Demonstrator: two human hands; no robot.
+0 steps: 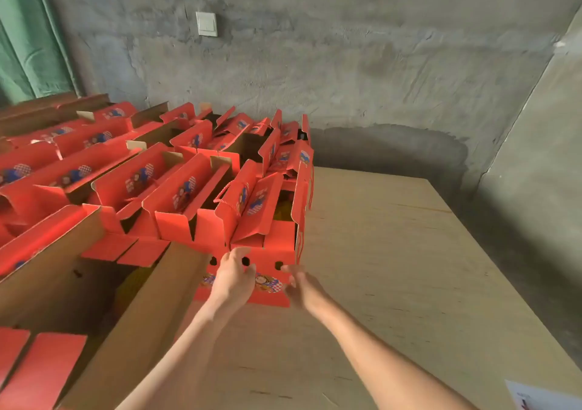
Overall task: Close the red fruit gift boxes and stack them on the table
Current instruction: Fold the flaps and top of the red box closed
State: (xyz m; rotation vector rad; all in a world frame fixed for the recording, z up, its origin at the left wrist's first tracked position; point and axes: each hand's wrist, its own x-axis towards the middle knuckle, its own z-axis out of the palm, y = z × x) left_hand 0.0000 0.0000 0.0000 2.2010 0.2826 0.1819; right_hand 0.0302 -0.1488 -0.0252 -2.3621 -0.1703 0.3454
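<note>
Several red fruit gift boxes stand open in rows on the left half of the plywood table (pixel 393 268). The nearest red box (pixel 271 252) sits at the right end of the front row, its top flaps up and yellow fruit showing inside. My left hand (pixel 233 279) lies flat against this box's near face, fingers straight, below the round vent holes. My right hand (pixel 299 283) is at the box's lower right corner, fingers relaxed and slightly blurred; contact with the box is unclear.
A large open red box with a brown cardboard inside (pixel 104 299) stands at the near left, right beside my left forearm. Bare plywood stretches to the right of the boxes. A white paper (pixel 541 397) lies at the near right corner. Concrete walls stand behind.
</note>
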